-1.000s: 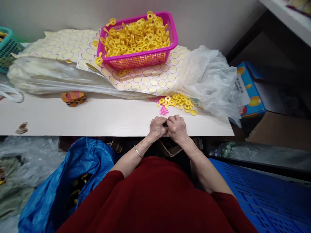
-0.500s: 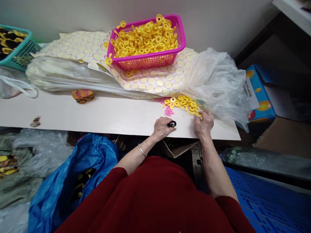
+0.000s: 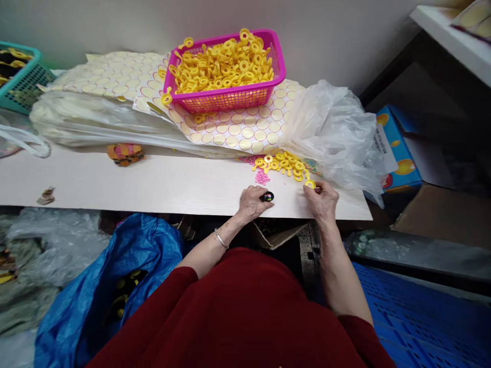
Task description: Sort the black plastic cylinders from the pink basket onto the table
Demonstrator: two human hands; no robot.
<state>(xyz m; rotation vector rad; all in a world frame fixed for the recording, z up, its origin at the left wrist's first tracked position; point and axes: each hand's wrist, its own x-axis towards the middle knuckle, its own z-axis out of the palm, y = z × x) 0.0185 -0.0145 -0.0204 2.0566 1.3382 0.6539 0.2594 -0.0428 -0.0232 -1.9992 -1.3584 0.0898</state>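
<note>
My left hand [image 3: 251, 202] rests on the front edge of the white table [image 3: 153, 184], fingers pinched on a small black round piece with coloured dots [image 3: 267, 196]. My right hand [image 3: 321, 199] lies a little to the right, its fingertips closed on a yellow ring [image 3: 310, 183]. Just beyond both hands sits a small heap of yellow rings [image 3: 284, 164] and a cluster of tiny pink pieces [image 3: 262, 177].
A pink basket [image 3: 230, 97] heaped with yellow rings stands at the back on sheets of round stickers [image 3: 233, 130]. Clear plastic bag [image 3: 333, 138] at right, teal basket [image 3: 23, 76] far left, blue bag [image 3: 115, 276] and blue crate [image 3: 422, 317] below the table.
My hands were pressed together at the table edge. The right hand went out to the heap of rings and now holds one; the left stayed, holding the black piece.
</note>
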